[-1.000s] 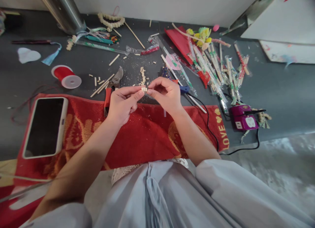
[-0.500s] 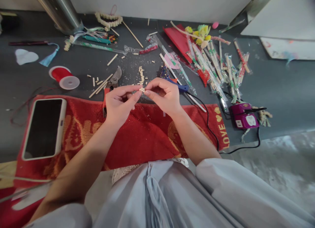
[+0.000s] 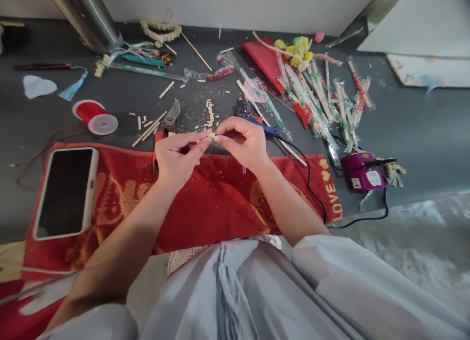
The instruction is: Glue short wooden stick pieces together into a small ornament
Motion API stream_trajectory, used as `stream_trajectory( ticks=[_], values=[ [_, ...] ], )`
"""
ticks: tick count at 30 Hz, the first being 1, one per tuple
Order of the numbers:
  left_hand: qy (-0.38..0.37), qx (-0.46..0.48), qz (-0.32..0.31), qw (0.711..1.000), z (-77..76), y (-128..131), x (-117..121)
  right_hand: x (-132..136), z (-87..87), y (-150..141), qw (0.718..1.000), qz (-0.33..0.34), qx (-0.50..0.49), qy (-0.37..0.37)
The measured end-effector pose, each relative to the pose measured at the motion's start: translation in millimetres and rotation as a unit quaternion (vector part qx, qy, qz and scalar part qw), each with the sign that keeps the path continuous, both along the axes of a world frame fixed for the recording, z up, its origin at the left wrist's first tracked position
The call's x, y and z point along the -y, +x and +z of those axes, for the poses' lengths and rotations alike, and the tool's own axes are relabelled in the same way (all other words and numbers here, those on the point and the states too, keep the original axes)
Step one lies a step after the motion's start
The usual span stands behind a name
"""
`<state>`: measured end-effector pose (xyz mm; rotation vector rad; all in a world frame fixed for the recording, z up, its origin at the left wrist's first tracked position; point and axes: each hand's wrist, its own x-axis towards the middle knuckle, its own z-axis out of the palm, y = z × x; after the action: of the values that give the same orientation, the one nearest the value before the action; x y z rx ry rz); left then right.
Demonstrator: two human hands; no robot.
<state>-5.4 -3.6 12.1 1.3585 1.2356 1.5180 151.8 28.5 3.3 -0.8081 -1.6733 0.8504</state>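
Note:
Between my two hands, at the fingertips, is a small cluster of short cut wooden stick pieces (image 3: 212,135). My left hand (image 3: 179,156) pinches it from the left, thumb and forefinger closed on it. From the other side my right hand (image 3: 244,142) grips it the same way. Just beyond lies a wavy strip of similar pieces (image 3: 209,112) on the dark table. Pruning shears with orange-red handles (image 3: 172,114) lie partly behind my left hand. A blue glue gun (image 3: 270,130) rests by my right hand, partly covered by it.
A red towel (image 3: 216,203) lies under my forearms, with a phone (image 3: 65,193) on its left end. Wrapped chopsticks (image 3: 312,95) are heaped at the right. A red ribbon spool (image 3: 96,117) stands left. A black cord runs to a purple power socket (image 3: 364,171).
Both hands keep pinching the small wooden cluster, almost in the same place. The view has shifted very slightly; nothing else visibly moved.

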Motion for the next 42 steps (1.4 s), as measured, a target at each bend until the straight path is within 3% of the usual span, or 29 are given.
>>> stream_trajectory(
  ticks=[20,29,42],
  values=[
    [-0.019,0.014,-0.008,1.0,-0.9,0,1,2,6.1,-2,0.997,-0.005,-0.022,-0.074],
    [0.01,0.002,-0.004,1.0,-2.1,-1,0,3,5.0,-2,0.989,0.052,-0.04,-0.129],
    [0.081,-0.063,0.037,0.994,-11.0,-3,2,1,1.8,-2,0.945,0.148,-0.133,-0.26]
  ],
)
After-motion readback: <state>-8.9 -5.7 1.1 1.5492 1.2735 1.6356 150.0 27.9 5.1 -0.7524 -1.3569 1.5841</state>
